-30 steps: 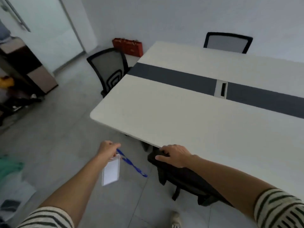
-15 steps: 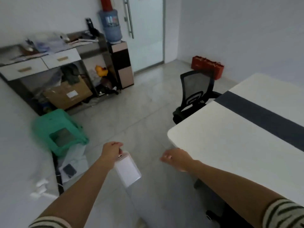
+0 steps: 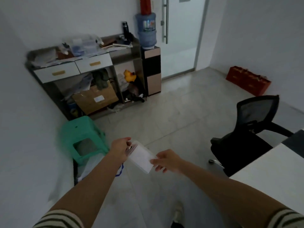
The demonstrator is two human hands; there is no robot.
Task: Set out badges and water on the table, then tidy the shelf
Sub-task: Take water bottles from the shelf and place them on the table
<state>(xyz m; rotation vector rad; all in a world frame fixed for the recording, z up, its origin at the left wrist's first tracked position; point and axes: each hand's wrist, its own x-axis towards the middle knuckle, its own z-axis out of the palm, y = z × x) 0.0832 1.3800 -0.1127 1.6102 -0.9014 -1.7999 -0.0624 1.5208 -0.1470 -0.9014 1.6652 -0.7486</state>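
Note:
A clear badge holder (image 3: 141, 157) with a white card sits between my two hands, low in the middle of the view. My left hand (image 3: 120, 149) grips its top end by the clip. My right hand (image 3: 166, 161) pinches its lower right corner. The blue lanyard (image 3: 119, 171) hangs in a loop under my left forearm. The white table (image 3: 269, 171) shows only its corner at the right edge. The cluttered shelf (image 3: 85, 65) stands against the far wall, with papers, boxes and a black bottle on top.
A green plastic stool (image 3: 80, 134) stands on the floor to my left. A black mesh chair (image 3: 246, 129) is by the table corner. A water dispenser (image 3: 148, 33) is beside the shelf, a glass door (image 3: 181, 33) behind it, and a red box (image 3: 248, 79) by the right wall.
My view has turned left, away from the table toward the shelf. My right hand left the chair back and came over to take the badge's lower corner.

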